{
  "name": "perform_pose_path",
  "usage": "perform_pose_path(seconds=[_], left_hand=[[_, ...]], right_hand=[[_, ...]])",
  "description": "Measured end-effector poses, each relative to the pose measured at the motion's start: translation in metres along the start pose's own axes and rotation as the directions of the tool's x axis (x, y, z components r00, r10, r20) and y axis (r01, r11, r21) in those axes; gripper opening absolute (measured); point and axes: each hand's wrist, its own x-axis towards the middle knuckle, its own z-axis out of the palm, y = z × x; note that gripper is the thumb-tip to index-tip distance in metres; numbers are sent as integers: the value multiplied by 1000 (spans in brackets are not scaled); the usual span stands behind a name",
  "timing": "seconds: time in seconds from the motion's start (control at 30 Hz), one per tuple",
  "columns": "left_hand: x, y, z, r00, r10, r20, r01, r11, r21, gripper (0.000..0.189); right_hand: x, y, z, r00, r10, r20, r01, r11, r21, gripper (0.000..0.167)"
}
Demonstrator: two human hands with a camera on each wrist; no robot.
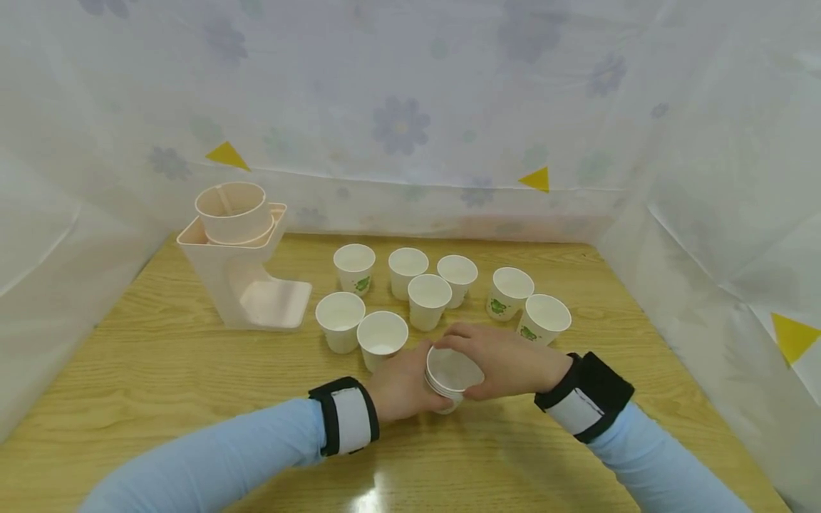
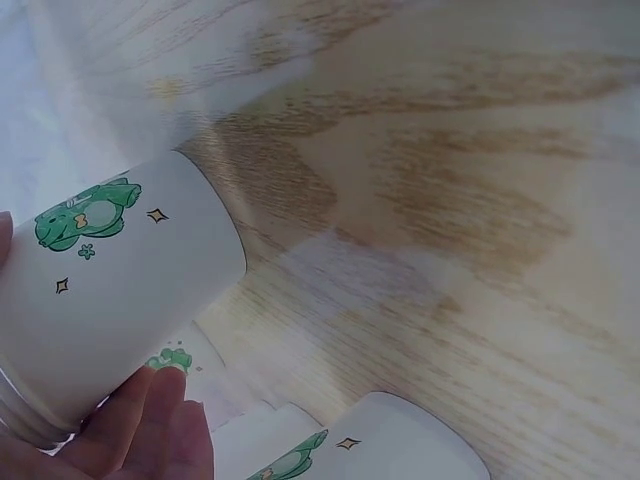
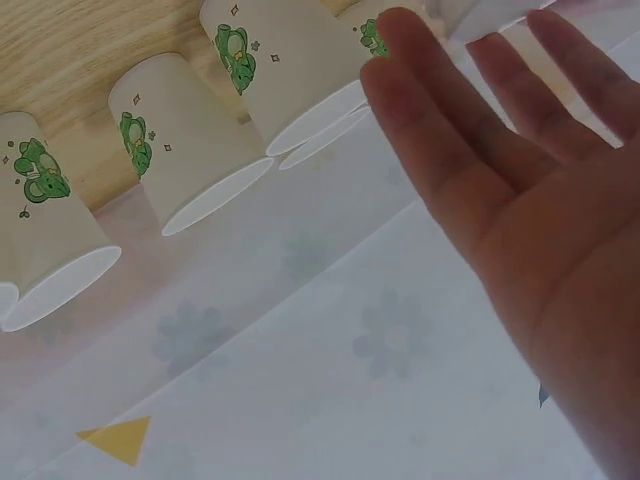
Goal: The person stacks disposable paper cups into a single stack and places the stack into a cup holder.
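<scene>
Low in the middle of the head view is a small stack of white paper cups (image 1: 454, 368), several rims nested together. My left hand (image 1: 403, 385) grips the stack from its left side, and its fingers (image 2: 165, 420) curl under the outer cup (image 2: 130, 265), which bears a green cartoon animal. My right hand (image 1: 507, 356) spans the mouth of the top cup, fingers at the far rim and thumb at the near right rim. Fingers (image 3: 450, 130) of that hand show in the right wrist view, where the thumb is hidden.
Single paper cups stand upright behind the hands, among them a front-left cup (image 1: 382, 335) and a far-right cup (image 1: 544, 318). A cream-coloured dispenser-like appliance (image 1: 237, 274) stands back left on the wooden table (image 1: 224, 377). Patterned white sheeting (image 1: 400, 85) encloses the table.
</scene>
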Motion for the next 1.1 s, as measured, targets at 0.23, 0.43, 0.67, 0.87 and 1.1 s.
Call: perform_pose_path(seconds=[0.23,0.43,0.67,0.87,1.1], left_hand=[[0,1,0,1000,15,-4,-15,1000,10,66],[-1,0,-3,1000,9,-9,-9,1000,8,67],[0,0,-2,1000,10,-5,-10,1000,7,67],[-1,1,-3,1000,10,-9,-10,1000,5,69],[-1,0,-2,1000,12,-11,-12,1000,5,69]], right_hand=[[-12,27,-10,964,214,-158,-223,974,-41,54],[-22,65,-14,880,410,-239,-433,900,-51,48],[-30,86,-9,791,560,-247,-582,813,-21,51],[-34,92,-6,734,631,-249,-652,758,-2,66],[-40,104,0,713,685,-148,-690,724,29,80]])
